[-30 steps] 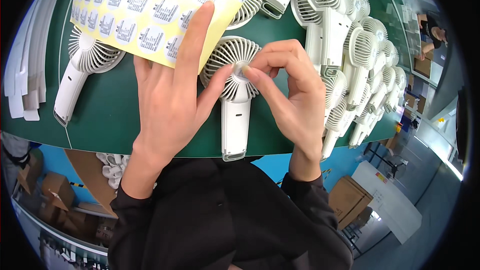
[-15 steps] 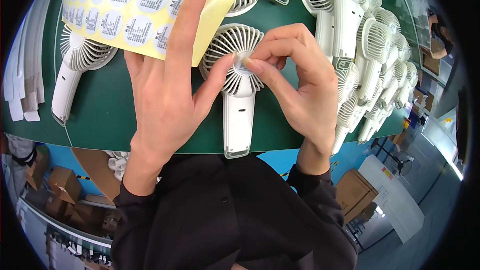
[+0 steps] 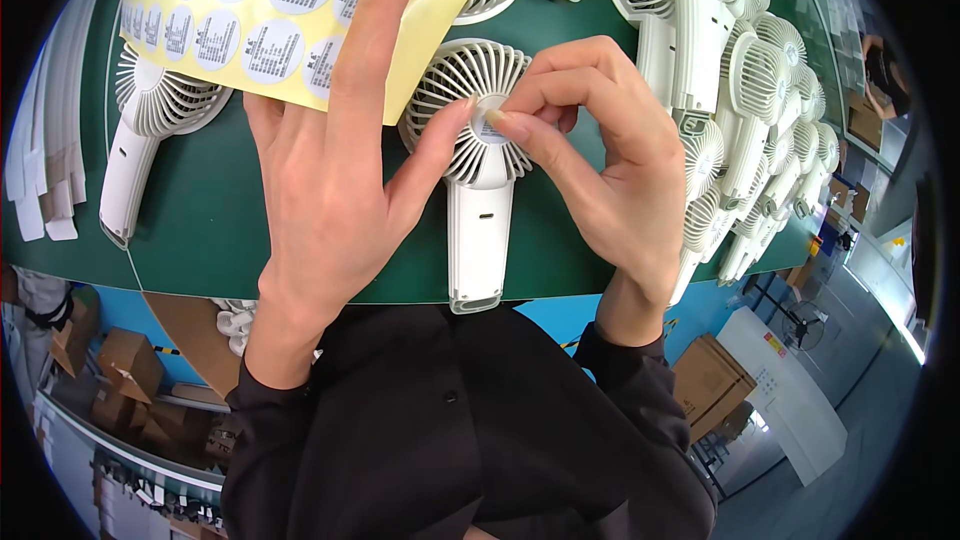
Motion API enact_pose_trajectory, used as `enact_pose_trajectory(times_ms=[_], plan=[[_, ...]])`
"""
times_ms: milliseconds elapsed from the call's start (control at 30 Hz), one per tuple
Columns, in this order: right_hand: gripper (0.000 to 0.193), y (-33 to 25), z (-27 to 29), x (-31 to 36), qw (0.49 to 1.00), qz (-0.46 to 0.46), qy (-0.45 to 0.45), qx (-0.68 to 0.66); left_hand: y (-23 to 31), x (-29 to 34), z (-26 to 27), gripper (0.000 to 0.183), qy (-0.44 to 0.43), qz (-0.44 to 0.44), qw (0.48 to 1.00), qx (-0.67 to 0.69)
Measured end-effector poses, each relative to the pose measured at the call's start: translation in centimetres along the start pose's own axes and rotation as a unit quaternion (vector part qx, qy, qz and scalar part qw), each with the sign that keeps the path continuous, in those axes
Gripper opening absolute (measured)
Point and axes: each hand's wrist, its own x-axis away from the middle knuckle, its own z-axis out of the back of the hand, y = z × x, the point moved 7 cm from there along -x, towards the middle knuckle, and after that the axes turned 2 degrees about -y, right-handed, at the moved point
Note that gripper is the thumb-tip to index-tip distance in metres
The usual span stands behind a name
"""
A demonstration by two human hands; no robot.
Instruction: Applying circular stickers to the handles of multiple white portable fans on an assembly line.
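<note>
A white handheld fan (image 3: 480, 235) lies in front of me, its handle toward the table's near edge. On its round hub sits a small round sticker (image 3: 490, 128), partly hidden by fingertips. My right hand (image 3: 622, 165) is closed, thumb and index finger pinching at the sticker's edge against the hub. My left hand (image 3: 325, 195) grips a yellow-backed sheet (image 3: 412, 50) of round printed stickers, its index finger over the sheet and the other fingers beneath. The left thumb reaches across to the sticker on the hub.
The green tabletop (image 3: 210, 250) holds another fan (image 3: 130, 165) at the left and a crowded pile of fans (image 3: 755, 90) at the right. White strips (image 3: 60, 140) lie along the far left. Cardboard boxes (image 3: 712, 385) stand below the table.
The fan, the sheet and both hands have shifted only slightly in the picture. Both hands still work at the sticker on the hub.
</note>
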Motion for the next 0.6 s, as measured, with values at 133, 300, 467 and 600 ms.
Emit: enact_pose_trajectory(times_ms=[133, 300, 467, 600], plan=[[0.011, -0.11, -0.12, -0.02, 1.0, 0.005, 0.0, 0.004, 0.0, 0.04, 0.07, 0.07, 0.0, -0.003, 1.0, -0.005], [0.013, -0.16, -0.45, 0.06, 0.999, 0.024, 0.02, 0.037, -0.12, 0.14, -0.08, 0.069, -0.001, -0.005, 1.0, -0.006], [0.019, -0.36, -0.64, 0.15, 0.988, 0.05, 0.066, 0.134, -0.01, 0.09, 0.12, 0.067, 0.002, -0.005, 1.0, -0.003], [0.022, -0.48, -0.41, -0.33, 0.989, 0.015, 0.047, 0.138, -0.89, 0.51, 0.06, 0.065, 0.004, -0.012, 1.0, 0.012]])
